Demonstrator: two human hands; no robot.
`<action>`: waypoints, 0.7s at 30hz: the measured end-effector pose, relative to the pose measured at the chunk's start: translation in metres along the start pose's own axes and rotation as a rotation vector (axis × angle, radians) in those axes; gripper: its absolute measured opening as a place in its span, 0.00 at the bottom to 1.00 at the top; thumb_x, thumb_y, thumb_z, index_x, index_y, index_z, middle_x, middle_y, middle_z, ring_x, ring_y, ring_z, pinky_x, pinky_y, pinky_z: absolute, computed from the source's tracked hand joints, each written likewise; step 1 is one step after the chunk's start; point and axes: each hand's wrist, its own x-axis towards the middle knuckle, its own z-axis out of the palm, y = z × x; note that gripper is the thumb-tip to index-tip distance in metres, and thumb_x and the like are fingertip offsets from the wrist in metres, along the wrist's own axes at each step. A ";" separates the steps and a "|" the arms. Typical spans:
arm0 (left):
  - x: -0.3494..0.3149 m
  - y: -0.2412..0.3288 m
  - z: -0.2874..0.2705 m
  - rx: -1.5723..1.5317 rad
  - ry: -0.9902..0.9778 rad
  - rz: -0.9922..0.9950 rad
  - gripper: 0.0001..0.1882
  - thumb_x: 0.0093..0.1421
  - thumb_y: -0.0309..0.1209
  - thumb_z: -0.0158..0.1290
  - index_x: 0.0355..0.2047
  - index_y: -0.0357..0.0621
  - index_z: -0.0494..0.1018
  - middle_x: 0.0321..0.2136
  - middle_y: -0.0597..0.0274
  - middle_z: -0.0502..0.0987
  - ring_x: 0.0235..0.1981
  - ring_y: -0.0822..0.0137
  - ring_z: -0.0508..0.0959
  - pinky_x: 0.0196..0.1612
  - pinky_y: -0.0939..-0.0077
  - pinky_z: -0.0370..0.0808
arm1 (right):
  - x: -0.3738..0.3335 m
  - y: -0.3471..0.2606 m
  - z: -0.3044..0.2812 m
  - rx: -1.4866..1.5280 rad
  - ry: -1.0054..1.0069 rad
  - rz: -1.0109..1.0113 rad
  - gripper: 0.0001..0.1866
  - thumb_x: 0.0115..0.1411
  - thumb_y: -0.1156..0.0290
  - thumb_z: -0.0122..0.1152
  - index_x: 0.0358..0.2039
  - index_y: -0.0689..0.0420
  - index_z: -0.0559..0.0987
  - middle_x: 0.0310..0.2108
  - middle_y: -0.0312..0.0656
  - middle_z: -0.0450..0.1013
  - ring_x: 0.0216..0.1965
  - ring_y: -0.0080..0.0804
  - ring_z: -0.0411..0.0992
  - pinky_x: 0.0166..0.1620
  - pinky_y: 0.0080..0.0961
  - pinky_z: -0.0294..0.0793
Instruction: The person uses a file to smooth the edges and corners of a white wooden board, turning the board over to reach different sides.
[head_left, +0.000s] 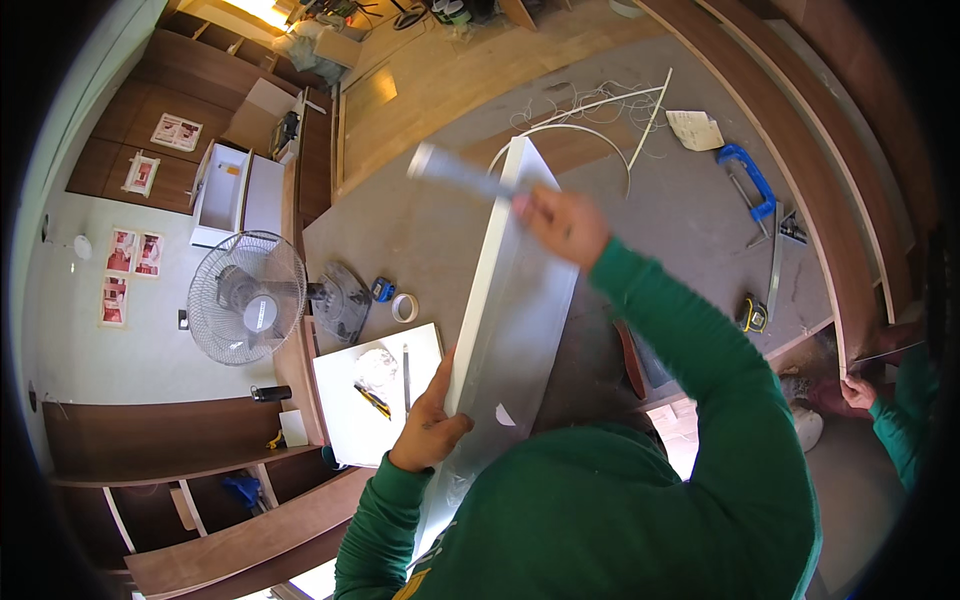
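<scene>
A broad brown worktop [400,245] fills the middle of the room, a pale wall [110,380] standing past its left edge. My right hand [565,225] has its fingers wrapped round a pale tool [460,178], blurred, over the upper part of a long white panel [505,310]; I can't tell its kind. My left hand [430,430] holds the panel's left side, close to my body. The panel slants up the middle of the worktop. Just left of it, by the near left corner, lies a white board [335,385] bearing a yellow-and-black knife [372,402]. Farther up the left edge are a tape roll [394,309], a blue tape measure [382,290] and a fan [247,300]. Near the right edge lies a blue clamp [764,187]; at the near right corner, a co-worker's hand [857,392] touches a brown plank [835,250].
</scene>
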 end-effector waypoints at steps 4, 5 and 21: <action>0.002 0.002 0.001 0.027 -0.013 0.027 0.54 0.46 0.15 0.48 0.76 0.43 0.48 0.69 0.49 0.63 0.71 0.59 0.61 0.70 0.71 0.56 | 0.089 0.062 -0.054 -0.253 0.154 0.224 0.19 0.68 0.51 0.60 0.37 0.57 0.82 0.25 0.50 0.76 0.27 0.40 0.74 0.33 0.39 0.72; 0.002 0.003 0.002 0.031 -0.005 0.008 0.54 0.46 0.15 0.48 0.76 0.44 0.48 0.69 0.48 0.63 0.71 0.58 0.61 0.70 0.70 0.57 | 0.100 0.067 -0.060 -0.272 0.129 0.286 0.20 0.68 0.51 0.60 0.38 0.58 0.82 0.26 0.49 0.76 0.28 0.36 0.74 0.34 0.37 0.72; -0.002 0.005 0.012 0.098 0.033 0.007 0.53 0.47 0.17 0.49 0.76 0.46 0.49 0.65 0.43 0.69 0.66 0.53 0.69 0.68 0.69 0.61 | 0.064 0.024 -0.024 0.585 0.119 0.244 0.14 0.59 0.60 0.74 0.37 0.55 0.81 0.24 0.28 0.68 0.25 0.18 0.62 0.30 0.21 0.61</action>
